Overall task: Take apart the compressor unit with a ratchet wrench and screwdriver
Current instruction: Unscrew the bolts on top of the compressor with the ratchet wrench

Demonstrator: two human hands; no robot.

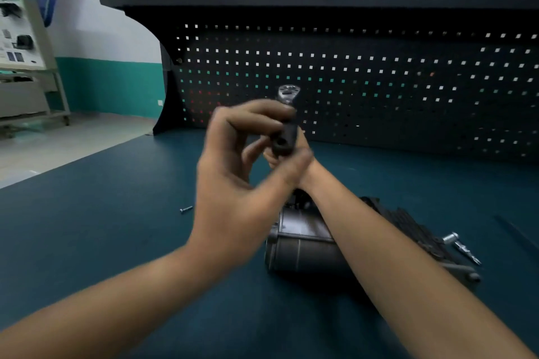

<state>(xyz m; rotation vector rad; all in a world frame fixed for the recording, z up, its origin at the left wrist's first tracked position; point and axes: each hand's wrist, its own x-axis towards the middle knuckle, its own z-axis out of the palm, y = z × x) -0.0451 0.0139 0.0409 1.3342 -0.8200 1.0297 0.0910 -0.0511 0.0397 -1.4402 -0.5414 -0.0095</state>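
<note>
The left hand (239,172) is up in the air with its fingers curled round the black handle of the ratchet wrench (285,137) (the shiny head pokes up above the fingers). The right hand (304,144) is tucked behind it, so I cannot tell how it holds. The compressor unit (303,245) lies on the green bench (102,227), below the hands, under the right arm. A little screw (186,209) sits left of the left hand.

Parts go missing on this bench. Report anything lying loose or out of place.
One small silver screw lies alone on the teal bench mat, left of the grey metal compressor unit, apart from the silver socket piece on its right. Loose like that, it could get lost. Nothing else stands out.
</note>
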